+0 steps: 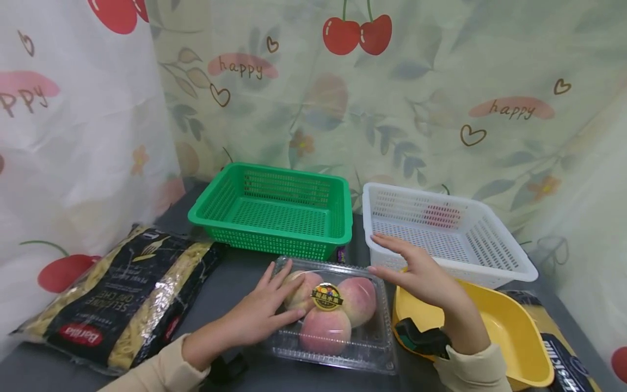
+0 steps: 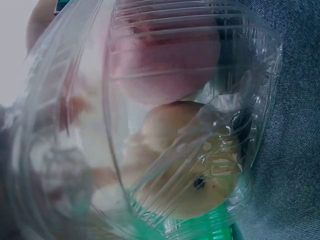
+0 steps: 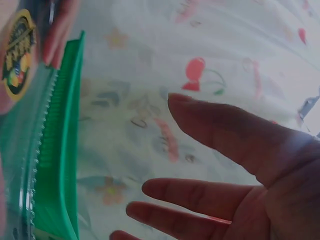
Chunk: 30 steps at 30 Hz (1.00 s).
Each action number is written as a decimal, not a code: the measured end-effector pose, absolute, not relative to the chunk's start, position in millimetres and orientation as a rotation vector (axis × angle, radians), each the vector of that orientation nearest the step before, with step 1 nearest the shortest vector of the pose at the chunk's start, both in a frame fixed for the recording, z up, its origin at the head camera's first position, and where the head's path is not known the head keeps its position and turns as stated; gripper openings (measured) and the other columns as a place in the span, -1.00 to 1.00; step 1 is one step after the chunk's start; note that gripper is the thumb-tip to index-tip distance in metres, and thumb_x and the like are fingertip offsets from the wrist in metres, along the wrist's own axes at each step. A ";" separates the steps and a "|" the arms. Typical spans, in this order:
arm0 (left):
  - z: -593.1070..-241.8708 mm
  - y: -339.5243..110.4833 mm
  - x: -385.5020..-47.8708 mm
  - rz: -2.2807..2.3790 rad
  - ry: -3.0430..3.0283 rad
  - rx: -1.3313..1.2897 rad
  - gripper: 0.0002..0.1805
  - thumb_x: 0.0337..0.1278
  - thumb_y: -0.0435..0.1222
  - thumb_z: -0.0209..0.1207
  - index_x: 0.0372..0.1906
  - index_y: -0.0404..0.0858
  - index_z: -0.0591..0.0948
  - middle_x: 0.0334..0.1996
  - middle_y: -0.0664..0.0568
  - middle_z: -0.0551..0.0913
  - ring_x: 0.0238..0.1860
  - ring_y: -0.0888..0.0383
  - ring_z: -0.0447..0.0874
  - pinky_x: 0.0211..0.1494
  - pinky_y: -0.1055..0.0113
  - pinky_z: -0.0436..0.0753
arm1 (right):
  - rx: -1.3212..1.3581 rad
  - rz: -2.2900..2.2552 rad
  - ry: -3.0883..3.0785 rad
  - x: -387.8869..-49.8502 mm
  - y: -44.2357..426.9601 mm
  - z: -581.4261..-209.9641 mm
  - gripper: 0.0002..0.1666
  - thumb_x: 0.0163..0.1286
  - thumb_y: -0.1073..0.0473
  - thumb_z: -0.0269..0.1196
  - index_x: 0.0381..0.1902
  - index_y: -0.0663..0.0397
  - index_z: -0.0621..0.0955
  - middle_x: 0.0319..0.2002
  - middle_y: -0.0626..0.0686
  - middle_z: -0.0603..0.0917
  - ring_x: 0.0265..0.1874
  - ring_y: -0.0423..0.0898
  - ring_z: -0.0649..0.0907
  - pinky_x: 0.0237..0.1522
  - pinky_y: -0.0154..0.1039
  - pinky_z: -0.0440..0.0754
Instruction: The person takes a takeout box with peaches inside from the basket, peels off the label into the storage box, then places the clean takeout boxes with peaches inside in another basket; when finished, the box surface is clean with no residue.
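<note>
A clear plastic box with three pinkish peaches stands on the dark table, a round black and gold sticker on its lid. My left hand rests on the box's left side with fingers spread over the lid. Through the clear plastic, the left wrist view shows peaches close up. Just right of the box is my right hand, raised over the yellow basin. Its thumb and fingers are apart and hold nothing, as the right wrist view of the hand confirms.
Behind the box stand a green basket and a white basket. The yellow basin lies to the right, partly over another package. A bag of pasta lies at left. A small purple item is behind the box.
</note>
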<state>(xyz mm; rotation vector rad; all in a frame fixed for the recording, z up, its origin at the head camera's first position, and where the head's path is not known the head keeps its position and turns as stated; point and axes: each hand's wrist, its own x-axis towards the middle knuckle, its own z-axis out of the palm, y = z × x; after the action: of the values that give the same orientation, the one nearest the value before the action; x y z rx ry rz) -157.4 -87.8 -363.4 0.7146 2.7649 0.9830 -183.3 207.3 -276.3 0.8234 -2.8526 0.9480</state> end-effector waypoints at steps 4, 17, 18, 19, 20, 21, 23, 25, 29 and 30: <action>-363.4 -87.9 -158.0 0.976 2.768 0.709 -0.27 0.24 0.15 -0.03 0.44 0.02 0.13 0.50 -0.02 -0.18 0.47 -0.19 -0.46 0.22 -0.42 0.13 | 0.948 0.839 -2.915 -188.8 188.8 -277.2 -0.27 0.24 -0.07 0.26 0.28 0.16 0.40 0.26 0.17 0.45 0.28 0.17 0.39 0.25 0.16 0.32; -362.0 -88.8 -159.2 0.968 2.738 0.722 -0.30 0.27 0.14 -0.06 0.45 0.04 0.12 0.50 -0.02 -0.18 0.47 -0.21 -0.45 0.17 -0.42 0.19 | 1.353 0.495 -3.131 -211.3 142.9 -280.4 -0.43 0.20 0.11 0.32 0.13 0.24 0.54 0.05 0.15 0.62 0.04 0.05 0.60 0.05 -0.04 0.56; -362.0 -88.9 -159.4 0.969 2.738 0.721 -0.30 0.27 0.14 -0.06 0.45 0.05 0.12 0.50 -0.01 -0.18 0.47 -0.20 -0.45 0.17 -0.42 0.20 | 1.380 0.471 -3.135 -211.5 140.1 -279.9 -0.45 0.19 0.14 0.33 0.12 0.24 0.55 0.02 0.15 0.64 0.00 0.04 0.61 0.02 -0.07 0.58; -362.0 -89.1 -159.5 0.970 2.738 0.719 -0.30 0.27 0.14 -0.06 0.45 0.05 0.12 0.50 0.00 -0.18 0.47 -0.20 -0.45 0.17 -0.42 0.20 | 1.406 0.456 -3.140 -211.5 137.3 -279.1 -0.48 0.18 0.17 0.33 0.10 0.23 0.56 0.00 0.14 0.65 -0.04 0.03 0.62 -0.02 -0.10 0.60; -362.0 -89.3 -159.7 0.972 2.737 0.720 -0.31 0.27 0.14 -0.06 0.45 0.06 0.11 0.50 0.00 -0.18 0.47 -0.20 -0.45 0.17 -0.42 0.20 | 1.431 0.448 -3.140 -211.8 134.8 -278.7 -0.50 0.17 0.20 0.33 0.09 0.23 0.58 -0.02 0.13 0.66 -0.07 0.02 0.63 -0.04 -0.12 0.61; -362.0 -89.4 -159.7 0.975 2.735 0.720 -0.31 0.27 0.13 -0.06 0.45 0.07 0.11 0.51 0.00 -0.19 0.47 -0.20 -0.45 0.17 -0.42 0.20 | 1.459 0.435 -3.133 -212.6 132.3 -278.6 -0.53 0.16 0.22 0.33 0.06 0.22 0.59 -0.05 0.12 0.66 -0.10 0.00 0.64 -0.07 -0.16 0.61; -362.1 -89.8 -159.7 0.982 2.730 0.716 -0.31 0.28 0.13 -0.06 0.45 0.08 0.10 0.51 0.00 -0.19 0.47 -0.19 -0.46 0.16 -0.42 0.20 | 1.502 0.411 -3.121 -214.5 127.1 -278.8 -0.56 0.15 0.27 0.33 0.03 0.22 0.61 -0.12 0.09 0.68 -0.18 -0.05 0.64 -0.13 -0.25 0.62; -362.3 -90.2 -159.6 0.987 2.725 0.711 -0.31 0.27 0.14 -0.06 0.45 0.09 0.10 0.51 0.01 -0.20 0.47 -0.18 -0.46 0.15 -0.43 0.20 | 1.532 0.405 -3.117 -217.6 122.6 -279.9 -0.61 0.15 0.30 0.32 -0.01 0.21 0.63 -0.19 0.06 0.69 -0.26 -0.11 0.63 -0.20 -0.35 0.60; -362.7 -91.0 -159.1 0.985 2.726 0.692 -0.30 0.26 0.16 -0.06 0.45 0.10 0.09 0.51 0.05 -0.20 0.48 -0.15 -0.47 0.15 -0.43 0.21 | 1.554 0.430 -3.127 -225.0 117.0 -283.5 -0.73 0.17 0.32 0.31 -0.13 0.21 0.66 -0.32 0.02 0.68 -0.39 -0.23 0.58 -0.32 -0.46 0.55; -362.8 -91.3 -159.0 0.982 2.727 0.687 -0.30 0.26 0.16 -0.07 0.45 0.11 0.09 0.51 0.06 -0.20 0.48 -0.14 -0.47 0.14 -0.43 0.21 | 1.554 0.447 -3.130 -226.8 116.3 -284.4 -0.77 0.16 0.33 0.31 -0.17 0.20 0.67 -0.35 0.00 0.68 -0.41 -0.25 0.57 -0.34 -0.46 0.55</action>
<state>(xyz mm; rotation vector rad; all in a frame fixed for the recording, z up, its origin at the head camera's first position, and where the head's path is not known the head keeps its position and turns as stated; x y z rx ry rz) -159.0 -91.3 -362.8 0.6870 2.7267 0.9824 -226.8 116.3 -284.4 1.5537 -3.1298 0.4474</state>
